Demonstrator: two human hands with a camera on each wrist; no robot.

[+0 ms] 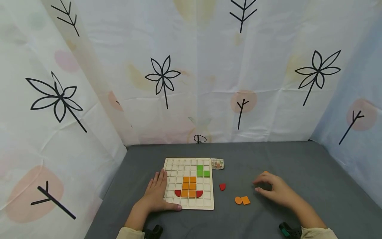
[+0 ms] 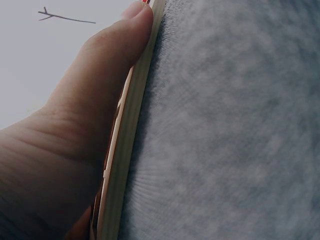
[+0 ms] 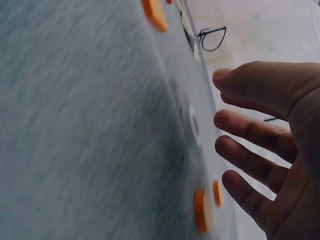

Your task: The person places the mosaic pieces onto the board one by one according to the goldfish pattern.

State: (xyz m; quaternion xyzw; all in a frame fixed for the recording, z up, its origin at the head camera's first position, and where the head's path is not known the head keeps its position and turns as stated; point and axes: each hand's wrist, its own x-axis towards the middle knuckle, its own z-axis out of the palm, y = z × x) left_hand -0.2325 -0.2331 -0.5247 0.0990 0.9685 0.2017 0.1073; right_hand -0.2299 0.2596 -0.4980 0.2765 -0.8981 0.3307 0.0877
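Observation:
My left hand (image 1: 156,195) rests along the left side of a pale wooden grid board (image 1: 169,168), its thumb on the near edge. In the left wrist view the thumb (image 2: 120,37) lies against the board's rim (image 2: 125,140). Orange squares (image 1: 189,187) form a block on the grid, with red rounded pieces (image 1: 177,193) on both sides and green squares (image 1: 200,168) farther up. Off to the right, my right hand (image 1: 279,190) hovers over the cloth, fingers loosely bent and holding nothing. Orange pieces (image 3: 202,211) lie below its fingers in the right wrist view.
Between board and right hand lie a red piece (image 1: 222,187), an orange disc (image 1: 238,200) and an orange square (image 1: 246,200). A small picture card (image 1: 217,164) touches the board's far right side. Grey cloth (image 1: 238,220) covers the table; printed curtains (image 1: 197,83) surround it.

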